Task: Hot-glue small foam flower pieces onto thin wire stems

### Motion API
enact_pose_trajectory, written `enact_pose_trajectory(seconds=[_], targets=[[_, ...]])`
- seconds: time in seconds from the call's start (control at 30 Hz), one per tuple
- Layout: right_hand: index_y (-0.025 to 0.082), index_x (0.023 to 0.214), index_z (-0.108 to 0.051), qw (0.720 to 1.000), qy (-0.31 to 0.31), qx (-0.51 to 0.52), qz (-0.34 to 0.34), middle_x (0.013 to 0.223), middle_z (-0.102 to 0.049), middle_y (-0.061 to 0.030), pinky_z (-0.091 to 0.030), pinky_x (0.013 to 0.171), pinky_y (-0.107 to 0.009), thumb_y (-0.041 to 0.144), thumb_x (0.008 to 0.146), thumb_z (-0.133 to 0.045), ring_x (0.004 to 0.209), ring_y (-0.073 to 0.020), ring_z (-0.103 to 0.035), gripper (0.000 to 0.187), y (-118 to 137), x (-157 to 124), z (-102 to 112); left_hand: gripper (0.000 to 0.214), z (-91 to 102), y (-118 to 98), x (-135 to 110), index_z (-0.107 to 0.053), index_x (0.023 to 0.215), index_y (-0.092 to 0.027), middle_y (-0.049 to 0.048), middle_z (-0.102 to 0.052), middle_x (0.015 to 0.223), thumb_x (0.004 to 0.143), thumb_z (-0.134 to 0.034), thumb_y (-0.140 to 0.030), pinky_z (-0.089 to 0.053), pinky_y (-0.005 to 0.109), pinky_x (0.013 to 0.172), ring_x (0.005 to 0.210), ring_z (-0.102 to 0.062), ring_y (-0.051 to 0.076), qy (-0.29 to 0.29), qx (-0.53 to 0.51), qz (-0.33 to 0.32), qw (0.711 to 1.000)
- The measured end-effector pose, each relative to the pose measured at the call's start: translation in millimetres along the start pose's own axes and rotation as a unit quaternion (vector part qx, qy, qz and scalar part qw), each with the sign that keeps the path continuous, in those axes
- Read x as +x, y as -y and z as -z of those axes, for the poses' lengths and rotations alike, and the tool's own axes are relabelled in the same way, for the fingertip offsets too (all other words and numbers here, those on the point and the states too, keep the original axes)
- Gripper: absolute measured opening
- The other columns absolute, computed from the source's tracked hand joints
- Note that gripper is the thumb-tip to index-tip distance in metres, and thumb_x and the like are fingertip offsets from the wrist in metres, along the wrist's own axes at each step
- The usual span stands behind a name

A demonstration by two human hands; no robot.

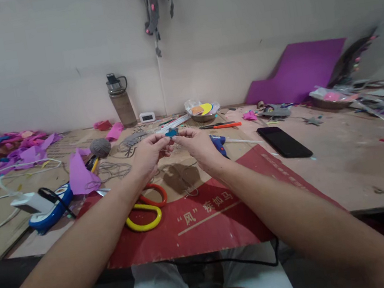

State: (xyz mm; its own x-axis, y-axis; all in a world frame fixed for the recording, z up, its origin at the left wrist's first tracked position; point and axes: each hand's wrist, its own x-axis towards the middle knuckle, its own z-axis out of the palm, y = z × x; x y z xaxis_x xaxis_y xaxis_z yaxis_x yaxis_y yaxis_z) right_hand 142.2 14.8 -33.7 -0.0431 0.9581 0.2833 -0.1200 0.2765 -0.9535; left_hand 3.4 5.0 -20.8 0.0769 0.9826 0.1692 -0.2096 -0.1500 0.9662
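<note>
Raised over the middle of the table, my left hand (148, 154) and my right hand (198, 147) pinch a small teal-blue piece (171, 132) from both sides. It looks like felt or foam, with a greyish part along its edge; its exact shape is too small to tell. Below my left wrist lie scissors with one red and one yellow handle (145, 227), their blades hidden under my forearm. A blue glue gun (218, 145) with a white stick rests just beyond my right hand, partly covered by it. Loose grey yarn (111, 169) trails beside my left hand.
Red-printed cardboard (208, 233) covers the front. Left are a blue power strip (55, 210), felt scraps (34, 150) and a grey yarn ball (100, 148). A bottle (122, 107) and a small basket (206, 117) stand behind. A black phone (283, 142) lies right; a purple sheet (300, 72) leans behind.
</note>
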Motion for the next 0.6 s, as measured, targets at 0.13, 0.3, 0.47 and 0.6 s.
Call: enact_pose_trajectory(seconds=[0.13,0.3,0.47,0.6], targets=[[0.016,0.070,-0.060,0.999,-0.015,-0.022,-0.030,0.058,-0.051,0.0066,-0.031,0.056,-0.023,0.034,0.066,-0.065,0.053,-0.0063,-0.038,0.019,8.7,-2.3,3.1,0.018,2.3,-5.1,1.5,-0.065,0.073,-0.010,0.0040,-0.066,0.066,0.065,-0.076,-0.022,-0.043,0.020,0.050,0.052,-0.056,0.008,0.030,0.003,0.046,0.998],[0.016,0.066,-0.057,0.998,-0.020,-0.046,-0.041,0.054,-0.043,0.0083,-0.025,0.051,-0.023,0.032,0.067,-0.063,0.049,-0.0054,-0.030,0.016,12.0,-3.6,4.9,0.019,3.0,-8.8,0.3,-0.068,0.077,-0.009,0.0066,-0.069,0.072,0.066,-0.077,-0.022,-0.047,0.020,0.055,0.056,-0.059,0.008,0.038,0.021,0.061,0.997],[0.015,0.074,-0.060,0.998,0.006,-0.066,-0.018,0.063,-0.053,0.0050,-0.030,0.054,-0.023,0.034,0.070,-0.061,0.053,-0.0065,-0.037,0.019,7.7,-3.1,1.5,0.019,3.1,-5.1,1.6,-0.066,0.072,-0.009,0.0048,-0.066,0.066,0.064,-0.076,-0.023,-0.045,0.021,0.051,0.051,-0.057,0.008,0.019,0.041,0.049,0.998],[0.016,0.101,-0.055,0.989,-0.012,-0.141,0.034,0.069,-0.053,0.0050,-0.036,0.058,-0.023,0.035,0.074,-0.063,0.060,-0.0097,-0.047,0.035,6.6,-4.6,-2.7,0.018,6.4,-3.5,5.6,-0.064,0.069,-0.011,0.0017,-0.062,0.060,0.064,-0.076,-0.023,-0.045,0.022,0.053,0.050,-0.055,0.008,-0.018,0.037,0.000,0.999]])
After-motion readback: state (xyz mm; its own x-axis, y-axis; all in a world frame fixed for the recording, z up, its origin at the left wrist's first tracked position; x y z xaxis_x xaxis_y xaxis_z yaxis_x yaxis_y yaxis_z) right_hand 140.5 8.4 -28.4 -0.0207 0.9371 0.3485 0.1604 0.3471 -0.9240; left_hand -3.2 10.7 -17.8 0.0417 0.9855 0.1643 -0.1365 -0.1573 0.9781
